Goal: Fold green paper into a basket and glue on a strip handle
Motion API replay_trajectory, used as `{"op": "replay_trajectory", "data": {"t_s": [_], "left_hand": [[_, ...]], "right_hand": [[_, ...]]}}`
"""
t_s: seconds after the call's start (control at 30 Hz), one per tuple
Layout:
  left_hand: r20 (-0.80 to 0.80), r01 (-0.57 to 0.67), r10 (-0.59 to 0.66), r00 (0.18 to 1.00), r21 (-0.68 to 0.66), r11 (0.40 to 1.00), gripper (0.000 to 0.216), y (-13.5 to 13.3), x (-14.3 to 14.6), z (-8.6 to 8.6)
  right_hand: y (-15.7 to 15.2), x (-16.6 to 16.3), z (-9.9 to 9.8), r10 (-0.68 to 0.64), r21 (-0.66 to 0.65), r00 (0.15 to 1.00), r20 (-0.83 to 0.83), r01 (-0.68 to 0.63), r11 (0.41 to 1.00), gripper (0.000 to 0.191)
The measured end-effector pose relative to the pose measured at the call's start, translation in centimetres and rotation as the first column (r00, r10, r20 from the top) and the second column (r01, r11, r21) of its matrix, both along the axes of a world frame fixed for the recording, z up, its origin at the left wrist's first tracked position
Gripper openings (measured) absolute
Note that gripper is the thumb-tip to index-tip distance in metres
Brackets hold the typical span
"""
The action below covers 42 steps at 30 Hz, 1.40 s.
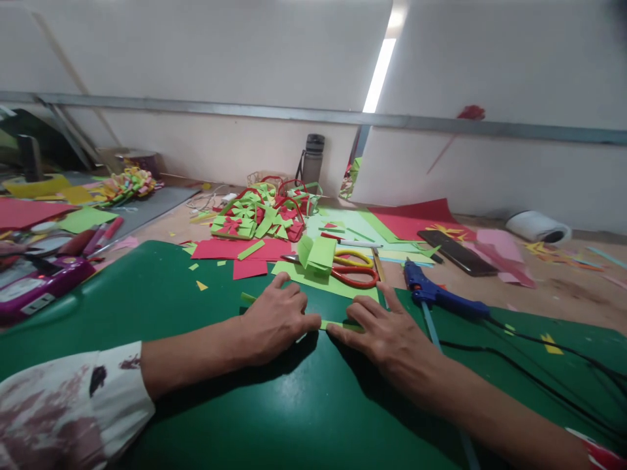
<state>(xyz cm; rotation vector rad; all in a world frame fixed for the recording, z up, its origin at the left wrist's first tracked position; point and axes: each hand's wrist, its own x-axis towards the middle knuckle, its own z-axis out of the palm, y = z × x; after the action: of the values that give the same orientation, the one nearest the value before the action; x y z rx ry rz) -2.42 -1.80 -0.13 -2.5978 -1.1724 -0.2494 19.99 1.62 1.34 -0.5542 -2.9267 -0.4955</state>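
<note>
A narrow light-green paper strip (pixel 347 324) lies on the green mat, passing under both hands. My left hand (pixel 274 318) has curled fingers and holds the strip down, its thumb pointing to the right. A strip end shows past its knuckles on the left. My right hand (pixel 389 333) pinches the strip from the other side, its thumb close to my left thumb and the other fingers partly raised. Just beyond my hands stand a folded light-green paper piece (pixel 321 256) and scissors (pixel 356 275) with red and yellow handles. My fingers hide much of the strip.
A blue glue gun (pixel 441 297) with a black cable lies right of my right hand, near a phone (pixel 456 253). Red and green paper pieces (pixel 255 219) are heaped at the back by a bottle (pixel 312 160). A purple device (pixel 44 287) sits left on the green mat (pixel 294 418).
</note>
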Motion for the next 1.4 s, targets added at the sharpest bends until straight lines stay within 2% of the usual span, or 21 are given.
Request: {"op": "replay_trajectory", "data": {"t_s": [0.2, 0.43, 0.77, 1.03, 1.13, 1.2, 1.3, 1.37, 1.4], "left_hand": [[-0.054, 0.116, -0.118, 0.992, -0.037, 0.993, 0.023, 0.2, -0.5, 0.5], [-0.104, 0.137, -0.144, 0.984, -0.07, 0.988, 0.022, 0.1, -0.5, 1.1], [-0.04, 0.164, -0.166, 0.985, -0.05, 0.985, 0.018, -0.1, -0.5, 1.4], [-0.074, 0.145, -0.146, 0.986, -0.021, 0.989, 0.021, 0.1, -0.6, 0.7], [-0.064, 0.135, -0.135, 0.989, -0.008, 0.991, 0.019, 0.0, -0.6, 0.8], [-0.06, 0.134, -0.134, 0.989, -0.011, 0.991, 0.019, -0.1, -0.5, 0.9], [-0.052, 0.13, -0.13, 0.99, -0.014, 0.991, 0.02, -0.1, -0.4, 1.0], [-0.046, 0.116, -0.117, 0.992, -0.024, 0.993, 0.02, -0.1, -0.3, 1.0], [-0.041, 0.107, -0.108, 0.993, -0.03, 0.994, 0.02, -0.1, -0.3, 0.9]], "right_hand": [[0.5, 0.0, 0.2, 0.075, -0.027, 0.994, 0.075, -0.073, 0.997, 0.035], [1.1, 1.8, -0.3, 0.107, 0.019, 0.992, 0.068, -0.109, 0.994, 0.028], [0.7, 4.8, 0.3, 0.049, 0.08, 0.989, 0.138, -0.061, 0.995, 0.03], [-0.2, 4.8, 0.3, 0.007, 0.162, 0.99, 0.142, -0.03, 0.986, 0.028], [-0.6, 4.1, 0.9, -0.058, 0.194, 0.993, 0.101, 0.037, 0.98, 0.026], [-0.8, 2.8, 1.7, -0.135, 0.141, 0.99, 0.028, 0.13, 0.981, 0.023], [-0.7, 0.1, 2.5, -0.288, -0.179, 0.953, -0.092, 0.269, 0.946, 0.021], [-0.3, -1.7, 2.4, -0.331, -0.392, 0.936, -0.119, 0.262, 0.882, 0.016], [-0.1, -2.5, 2.2, -0.33, -0.424, 0.936, -0.123, 0.251, 0.87, 0.014]]}}
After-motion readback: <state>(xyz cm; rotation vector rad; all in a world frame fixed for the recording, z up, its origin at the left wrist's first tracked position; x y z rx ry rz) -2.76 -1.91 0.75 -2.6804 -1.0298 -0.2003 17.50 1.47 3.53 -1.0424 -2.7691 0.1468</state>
